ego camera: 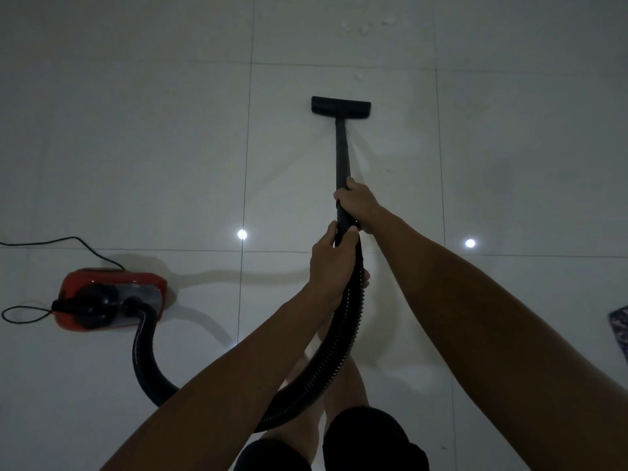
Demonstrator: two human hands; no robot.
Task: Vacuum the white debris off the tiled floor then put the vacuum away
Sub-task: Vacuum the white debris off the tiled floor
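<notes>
A black vacuum wand (341, 151) runs forward from my hands to a flat black floor head (341, 106) resting on the pale tiled floor (153, 147). My right hand (356, 202) grips the wand higher up, and my left hand (331, 256) holds it just below, where the ribbed black hose (343, 334) begins. The hose loops back left to the red canister vacuum (112, 297) on the floor. White debris (363, 28) lies scattered beyond the floor head, with a small bit (358, 76) closer to it.
A black power cord (68, 241) runs left from the canister, and a thin cord loop (23, 314) lies beside it. The edge of a patterned mat (620, 328) shows at the right. My legs (346, 402) stand below the hose. Two ceiling lights reflect off the tiles.
</notes>
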